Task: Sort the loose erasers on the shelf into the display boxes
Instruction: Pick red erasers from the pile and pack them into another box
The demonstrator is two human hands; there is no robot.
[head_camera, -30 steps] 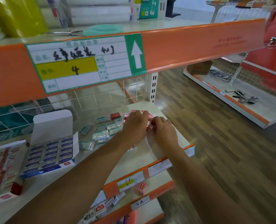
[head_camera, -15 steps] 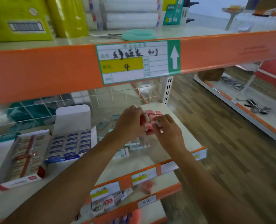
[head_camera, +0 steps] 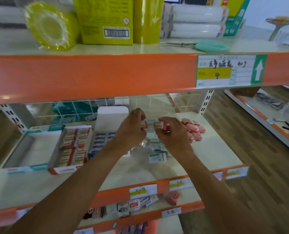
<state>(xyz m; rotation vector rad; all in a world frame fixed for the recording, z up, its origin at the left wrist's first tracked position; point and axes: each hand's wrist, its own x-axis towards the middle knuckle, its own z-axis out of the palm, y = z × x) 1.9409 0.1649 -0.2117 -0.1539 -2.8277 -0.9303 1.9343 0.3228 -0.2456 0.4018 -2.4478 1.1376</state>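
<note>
Both hands are raised above the middle shelf (head_camera: 213, 154). My left hand (head_camera: 131, 130) pinches a red-and-white eraser (head_camera: 144, 124). My right hand (head_camera: 172, 132) grips a few more red-and-white erasers (head_camera: 159, 124). A pile of loose pink erasers (head_camera: 193, 130) lies to the right of my right hand. Loose teal-and-white erasers (head_camera: 157, 156) lie below the hands. To the left stand a red display box (head_camera: 72, 146) full of erasers, a blue display box (head_camera: 101, 141) with its lid up, and a teal box (head_camera: 30, 149) that looks hollow.
An orange shelf edge (head_camera: 106, 76) with a price label (head_camera: 228, 71) runs just above the hands. The top shelf carries yellow-green packs (head_camera: 106, 19) and teal scissors (head_camera: 208, 45). Small boxed items (head_camera: 131, 206) sit on the shelf below. A wooden floor aisle (head_camera: 241, 132) lies right.
The view has swung left and up. Both hands have lifted off the pink pile and moved left with red-and-white erasers, now held a little apart.
</note>
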